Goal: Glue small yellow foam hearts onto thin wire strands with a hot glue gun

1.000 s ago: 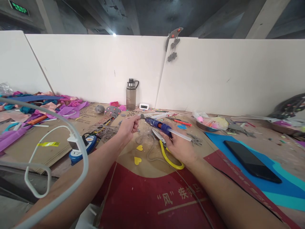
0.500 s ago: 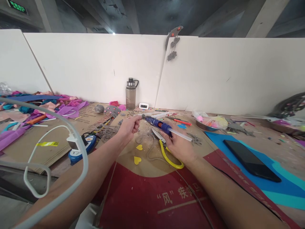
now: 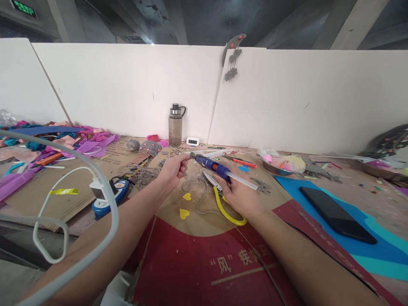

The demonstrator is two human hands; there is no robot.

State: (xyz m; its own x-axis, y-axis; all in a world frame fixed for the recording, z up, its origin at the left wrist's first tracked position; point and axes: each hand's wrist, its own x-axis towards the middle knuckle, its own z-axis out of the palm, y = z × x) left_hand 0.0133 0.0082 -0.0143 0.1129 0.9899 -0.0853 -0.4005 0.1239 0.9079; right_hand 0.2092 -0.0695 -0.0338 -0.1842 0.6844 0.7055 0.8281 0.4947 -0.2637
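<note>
My right hand (image 3: 244, 193) is wrapped round a blue hot glue gun (image 3: 207, 162), and a clear glue stick (image 3: 242, 180) juts from its rear. The nozzle points left at the fingertips of my left hand (image 3: 173, 171). Those fingers are closed in a pinch on a small grey piece (image 3: 192, 156), too small to make out fully. Yellow-handled scissors (image 3: 225, 208) lie just under my right hand, blades partly open. Two yellow hearts (image 3: 184, 213) rest on the cardboard (image 3: 172, 225) between my forearms. Loose grey cord (image 3: 199, 204) curls beside the scissors.
A white cable (image 3: 113, 212) loops across the left foreground near a blue power strip (image 3: 111, 197). A bottle (image 3: 175, 127) and a small clock (image 3: 192, 141) stand by the white partition. At right, a phone (image 3: 336, 214) lies on blue sheets (image 3: 379, 255). Coloured scraps (image 3: 79, 140) pile at left.
Both hands, the glue gun and the small grey piece stay practically where they were. The whole view shifts only very slightly.
</note>
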